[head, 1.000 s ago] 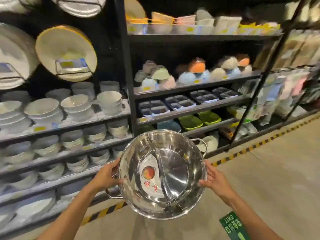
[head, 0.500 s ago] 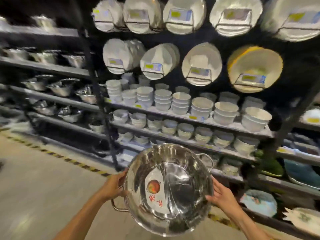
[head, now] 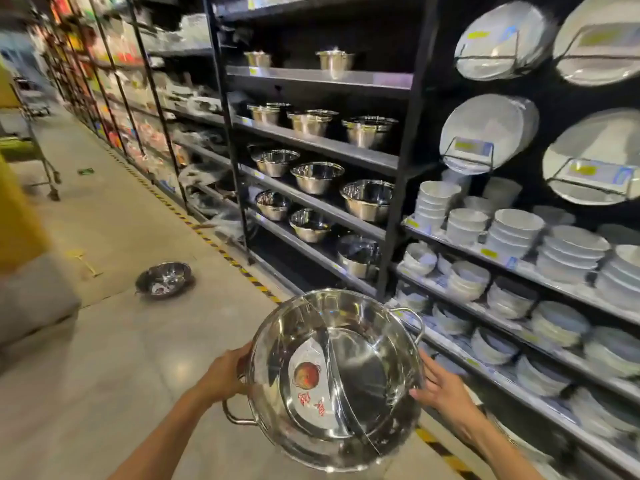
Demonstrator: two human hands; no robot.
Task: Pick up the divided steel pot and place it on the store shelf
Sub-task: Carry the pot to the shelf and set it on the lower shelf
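Being gripped at its rim by the left hand [head: 225, 374] and right hand [head: 441, 389], the divided steel pot [head: 334, 379] is being held below the steel-bowl shelf [head: 311, 142].

Store aisle with a pale polished concrete floor [head: 114, 344] bearing yellow-black hazard tape [head: 207, 239] along the shelving base. Black metal shelving [head: 405, 188] runs down the right: steel bowls [head: 317, 176] farther off, stacked white bowls [head: 512, 230] and hung plates [head: 488, 131] nearer.
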